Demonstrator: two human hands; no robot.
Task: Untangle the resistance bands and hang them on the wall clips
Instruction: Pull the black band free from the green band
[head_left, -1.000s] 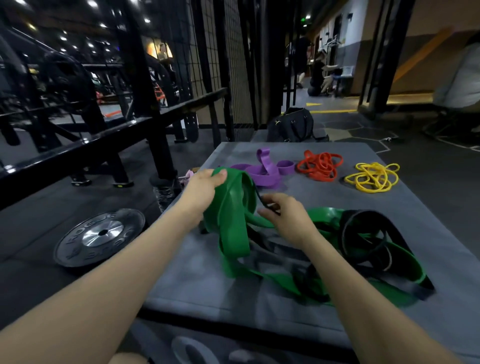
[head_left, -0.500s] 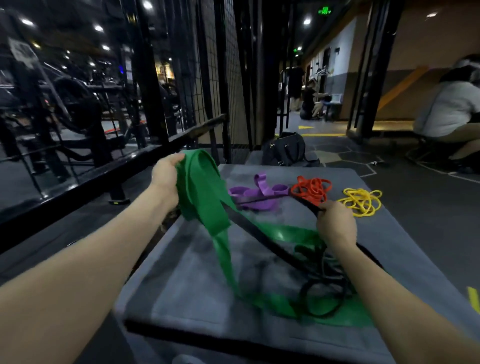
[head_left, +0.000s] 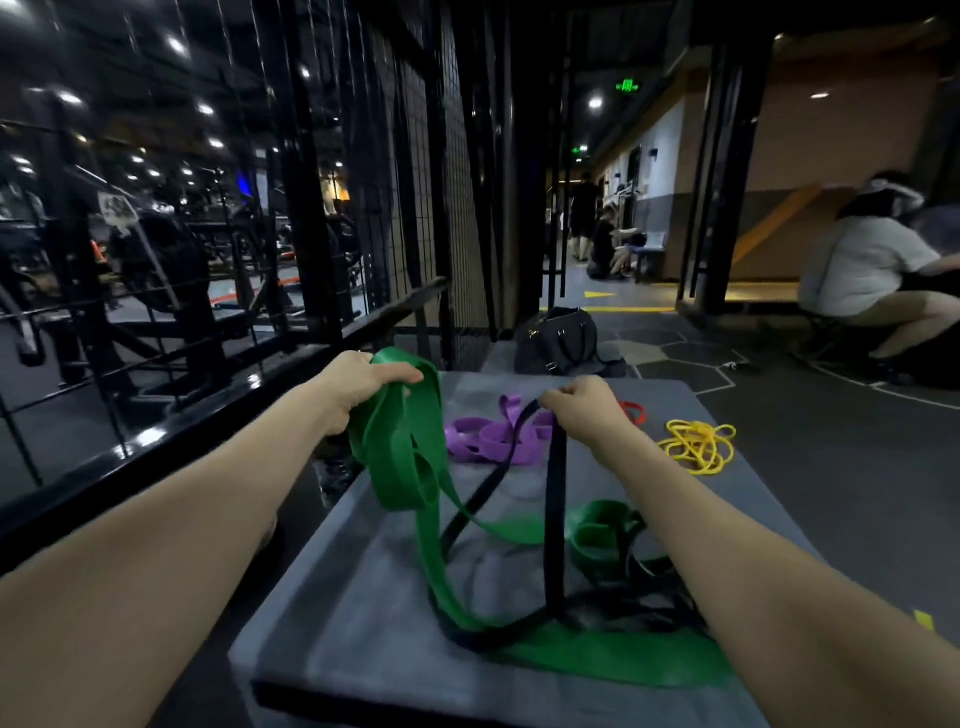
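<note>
Our left hand (head_left: 363, 387) grips a wide green rubber band (head_left: 400, 457), with the fingers curled round a bunch of its loops. We hold it up above the big grey padded mat (head_left: 332, 613). From our grip the green band hangs down in folds and runs off to the right, where its far end lies flat on the mat near our right arm.

Our right hand (head_left: 584, 405) pinches a thin black rubber band (head_left: 555, 519) at its top. Two black strands drop from that grip to the mat. One goes straight down and one slants to the left, under the green band. Low on the mat the black and green bands are mixed up in a knot.

Just past our right hand lies a purple rubber band (head_left: 493, 436) in a loose heap on the mat. To the right of that hand peeks a small bit of a red rubber band (head_left: 635, 410), mostly hidden. Further right sits a thin yellow rubber band (head_left: 698, 446) in a curly pile.

Beyond the mat, on the floor, stands a dark bag with handles (head_left: 563, 340). A black metal rail (head_left: 218, 405) runs along to the left of our left hand.
</note>
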